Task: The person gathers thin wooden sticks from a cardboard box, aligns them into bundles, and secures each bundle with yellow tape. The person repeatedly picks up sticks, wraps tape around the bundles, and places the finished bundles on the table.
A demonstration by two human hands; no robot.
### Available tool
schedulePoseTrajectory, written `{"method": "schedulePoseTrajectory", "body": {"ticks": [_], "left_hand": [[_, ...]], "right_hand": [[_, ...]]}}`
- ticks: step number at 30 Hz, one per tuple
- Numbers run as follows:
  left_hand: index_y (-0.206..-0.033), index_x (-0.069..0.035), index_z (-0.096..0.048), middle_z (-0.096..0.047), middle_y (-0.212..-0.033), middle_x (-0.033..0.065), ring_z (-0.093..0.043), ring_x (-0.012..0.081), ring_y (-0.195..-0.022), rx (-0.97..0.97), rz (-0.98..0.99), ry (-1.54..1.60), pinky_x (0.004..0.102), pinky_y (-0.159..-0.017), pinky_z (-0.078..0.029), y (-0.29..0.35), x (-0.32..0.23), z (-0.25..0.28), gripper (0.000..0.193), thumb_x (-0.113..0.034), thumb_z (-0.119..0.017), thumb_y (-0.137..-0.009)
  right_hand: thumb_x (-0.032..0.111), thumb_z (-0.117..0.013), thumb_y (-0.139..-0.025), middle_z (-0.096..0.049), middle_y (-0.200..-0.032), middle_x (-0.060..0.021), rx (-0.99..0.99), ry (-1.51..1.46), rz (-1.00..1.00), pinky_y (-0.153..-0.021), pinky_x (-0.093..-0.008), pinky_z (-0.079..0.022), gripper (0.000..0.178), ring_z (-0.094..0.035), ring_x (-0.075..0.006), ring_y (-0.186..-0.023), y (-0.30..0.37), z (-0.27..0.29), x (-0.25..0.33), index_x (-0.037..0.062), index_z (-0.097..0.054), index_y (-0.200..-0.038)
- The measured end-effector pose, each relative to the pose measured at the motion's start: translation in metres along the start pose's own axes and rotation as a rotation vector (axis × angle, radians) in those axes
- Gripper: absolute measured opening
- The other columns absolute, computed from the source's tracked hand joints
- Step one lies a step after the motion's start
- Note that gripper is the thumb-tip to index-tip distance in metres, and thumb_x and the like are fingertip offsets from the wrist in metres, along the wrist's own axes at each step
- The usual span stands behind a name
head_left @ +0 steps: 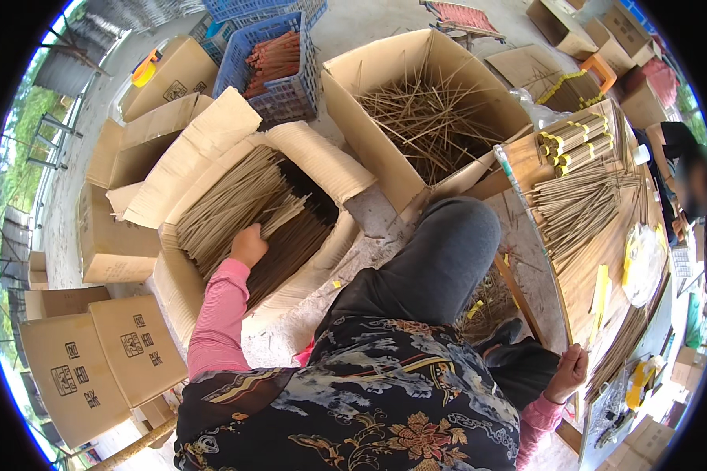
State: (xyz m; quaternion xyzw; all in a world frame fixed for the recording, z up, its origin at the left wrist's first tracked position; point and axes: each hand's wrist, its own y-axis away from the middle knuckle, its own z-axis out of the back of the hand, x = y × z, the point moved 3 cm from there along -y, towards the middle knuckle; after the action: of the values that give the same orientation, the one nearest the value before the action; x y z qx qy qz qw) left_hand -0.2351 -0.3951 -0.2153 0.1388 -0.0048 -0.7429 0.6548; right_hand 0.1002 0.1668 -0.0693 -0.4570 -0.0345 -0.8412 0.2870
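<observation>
My left hand [249, 245] reaches into an open cardboard box [182, 314] on the left. Its fingers are closed round a bundle of thin sticks [285, 215], which look like incense sticks. Pale tan sticks [224, 192] fill the left side of that box, and darker brown ones [294, 255] lie on its right side. My right hand [567, 373] is closed at the near edge of the wooden table [577, 259]; what its fingers hold, if anything, is too small to make out. Beyond it on the table lies a yellow strip [601, 292].
Loose sticks [577, 204] and yellow-banded bundles [577, 143] lie on the table beside a clear plastic bag [642, 263]. A larger box [346, 86] holds tangled sticks. Behind stands a blue crate [279, 98] with reddish bundles. Another person [668, 169] is at the far right.
</observation>
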Motion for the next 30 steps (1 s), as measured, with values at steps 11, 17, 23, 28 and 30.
{"method": "schedulePoseTrajectory", "body": {"ticks": [11,17,23,28,30], "left_hand": [[-0.076,-0.005,-0.055,-0.057,-0.066,0.0048,-0.053,0.0139,-0.06,0.332,0.008,0.972,0.0261,-0.061,-0.041,-0.001,-0.041,0.12,0.013,-0.01,-0.063,-0.067],[-0.082,-0.007,-0.053,-0.057,-0.072,0.0054,-0.056,0.016,-0.071,-0.158,-0.131,1.223,0.029,-0.07,-0.042,-0.004,-0.05,0.173,0.013,-0.01,-0.064,-0.074],[-0.087,-0.006,-0.052,-0.056,-0.075,0.0076,-0.055,0.0204,-0.076,-0.341,-0.236,1.469,0.0353,-0.074,-0.044,-0.003,-0.069,0.203,0.012,-0.008,-0.061,-0.079],[-0.084,-0.005,-0.053,-0.055,-0.073,0.008,-0.054,0.021,-0.072,-0.353,-0.324,1.739,0.036,-0.073,-0.045,-0.002,-0.064,0.227,0.009,-0.008,-0.06,-0.08],[-0.083,-0.003,-0.054,-0.053,-0.072,0.0072,-0.052,0.0209,-0.073,-0.371,-0.26,1.848,0.0359,-0.076,-0.043,0.003,-0.063,0.242,0.008,-0.009,-0.059,-0.082]], "right_hand": [[0.025,-0.051,-0.09,-0.044,-0.058,0.0041,-0.016,-0.122,-0.026,-0.045,-0.0162,-0.027,0.026,-0.035,-0.0018,-0.05,0.005,-0.001,-0.018,0.0073,-0.053,-0.071],[0.025,-0.054,-0.089,-0.048,-0.061,0.0034,-0.003,-0.089,-0.036,-0.046,-0.0159,-0.031,0.024,-0.038,-0.002,-0.051,0.008,0.008,-0.03,0.0055,-0.056,-0.074],[0.025,-0.054,-0.089,-0.048,-0.061,0.0034,-0.054,-0.155,-0.064,-0.047,-0.0156,-0.031,0.025,-0.038,-0.0019,-0.051,0.015,0.009,-0.028,0.0054,-0.056,-0.073],[0.026,-0.054,-0.089,-0.048,-0.061,0.0036,-0.05,-0.161,-0.065,-0.046,-0.0156,-0.03,0.026,-0.038,-0.0016,-0.051,0.018,0.015,-0.038,0.0053,-0.056,-0.074],[0.026,-0.054,-0.089,-0.048,-0.061,0.0036,-0.053,-0.17,-0.07,-0.046,-0.0156,-0.03,0.026,-0.038,-0.0016,-0.051,0.018,0.015,-0.041,0.0052,-0.056,-0.074]]}}
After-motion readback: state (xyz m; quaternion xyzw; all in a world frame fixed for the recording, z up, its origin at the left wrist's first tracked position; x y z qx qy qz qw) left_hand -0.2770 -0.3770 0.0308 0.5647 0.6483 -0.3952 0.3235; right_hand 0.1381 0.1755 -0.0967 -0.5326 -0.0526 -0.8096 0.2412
